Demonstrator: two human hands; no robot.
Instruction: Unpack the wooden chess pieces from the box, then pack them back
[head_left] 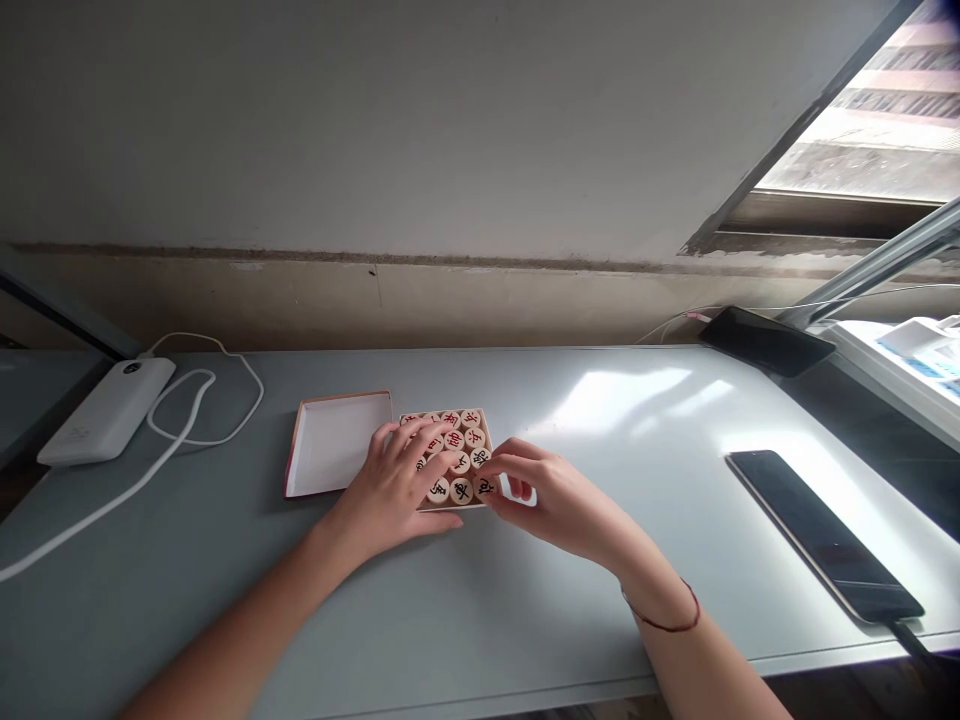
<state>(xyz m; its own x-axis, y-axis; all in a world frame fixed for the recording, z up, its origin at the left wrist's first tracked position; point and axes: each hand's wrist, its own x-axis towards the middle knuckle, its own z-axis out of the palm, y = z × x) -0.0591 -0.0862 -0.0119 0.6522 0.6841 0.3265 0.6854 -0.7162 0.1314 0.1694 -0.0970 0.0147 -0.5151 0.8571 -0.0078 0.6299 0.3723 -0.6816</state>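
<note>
A shallow box [486, 425] on the grey table holds several round wooden pieces with red or black characters, laid in rows. My left hand [401, 480] lies over the box's left part, fingers spread across the pieces and thumb along the near edge. At the near right corner, my right hand [551, 495] has its thumb and forefinger closed on a round piece [486, 487] with a black character. Beside the box, to the left, lies an open lid [330, 447] with a white inside, partly behind my left hand.
On the table [480, 620], a white power bank [109, 410] with a looped white cable [150, 475] sits at the left. A phone [825, 535] lies at the right, and another dark device [765, 340] rests at the back right. A wall stands behind.
</note>
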